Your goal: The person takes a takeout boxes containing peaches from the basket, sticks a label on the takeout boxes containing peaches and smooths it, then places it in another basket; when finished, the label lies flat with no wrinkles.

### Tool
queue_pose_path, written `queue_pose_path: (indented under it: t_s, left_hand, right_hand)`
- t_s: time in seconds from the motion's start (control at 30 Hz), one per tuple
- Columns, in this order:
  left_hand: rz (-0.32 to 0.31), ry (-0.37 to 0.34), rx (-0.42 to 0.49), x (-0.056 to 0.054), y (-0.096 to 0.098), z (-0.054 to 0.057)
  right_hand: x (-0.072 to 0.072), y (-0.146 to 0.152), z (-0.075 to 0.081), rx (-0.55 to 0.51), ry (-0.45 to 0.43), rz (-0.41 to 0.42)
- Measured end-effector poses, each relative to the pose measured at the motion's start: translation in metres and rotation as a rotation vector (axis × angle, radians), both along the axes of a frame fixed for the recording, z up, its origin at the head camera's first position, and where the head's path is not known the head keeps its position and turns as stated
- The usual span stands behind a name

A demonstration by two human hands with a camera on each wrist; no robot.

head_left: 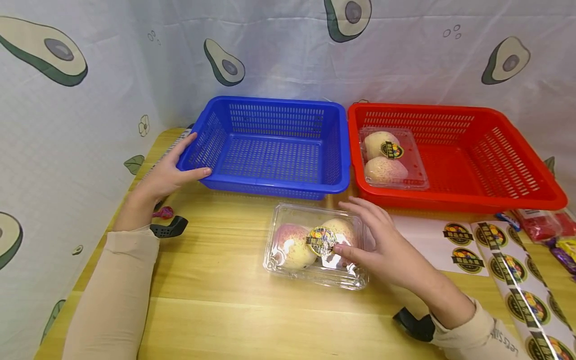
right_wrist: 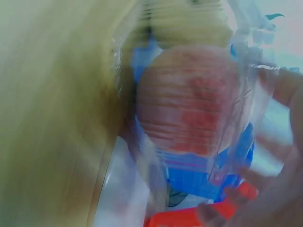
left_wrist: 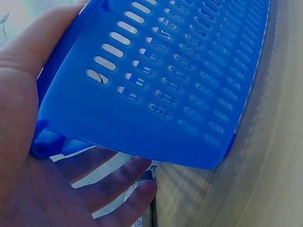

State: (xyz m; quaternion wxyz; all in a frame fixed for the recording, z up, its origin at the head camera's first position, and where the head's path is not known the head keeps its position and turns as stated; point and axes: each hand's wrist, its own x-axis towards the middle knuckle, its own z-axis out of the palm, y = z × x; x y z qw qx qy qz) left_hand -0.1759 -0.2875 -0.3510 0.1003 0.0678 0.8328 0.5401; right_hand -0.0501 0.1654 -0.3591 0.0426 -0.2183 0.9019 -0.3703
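My left hand (head_left: 168,172) is spread around the near left corner of a blue plastic basket (head_left: 270,186), its thumb along the front rim. In the left wrist view its other fingers (left_wrist: 118,189) stretch out past the basket's perforated side (left_wrist: 156,85). A clear plastic fruit box (head_left: 315,277) lies on the table in front of the basket. Two pink and yellow peaches (head_left: 294,247) sit inside, with a round black and gold sticker (head_left: 322,241) on the lid. My right hand (head_left: 382,245) reaches over the box's right side, thumb tip at the sticker, fingers extended. The right wrist view is blurred.
A red basket (head_left: 459,202) stands to the right of the blue one, holding another stickered peach box (head_left: 416,160). Sticker sheets (head_left: 504,290) lie at the table's right. Wrapped packets (head_left: 540,225) sit at the far right edge. A small wrapped candy (head_left: 165,212) lies near my left wrist.
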Motion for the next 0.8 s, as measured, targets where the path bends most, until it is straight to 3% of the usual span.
queue_pose_path:
  t_s: [0.13,0.43,0.67,0.8]
  left_hand:
    - [0.003,-0.011,-0.001,0.001,0.0,0.001]
    - [0.01,-0.01,-0.02,-0.001,0.002,0.001]
    - [0.022,0.003,-0.046,-0.004,0.001,-0.001]
    - [0.031,0.015,-0.075,-0.004,0.0,-0.001]
  right_hand:
    - [-0.002,0.001,0.002,-0.062,-0.189,-0.083]
    - [-0.01,0.005,-0.014,-0.332,-0.486,-0.055]
    - [0.001,-0.002,-0.015,-0.363,-0.431,-0.159]
    - [0.008,-0.006,-0.011,-0.355,-0.35,-0.146]
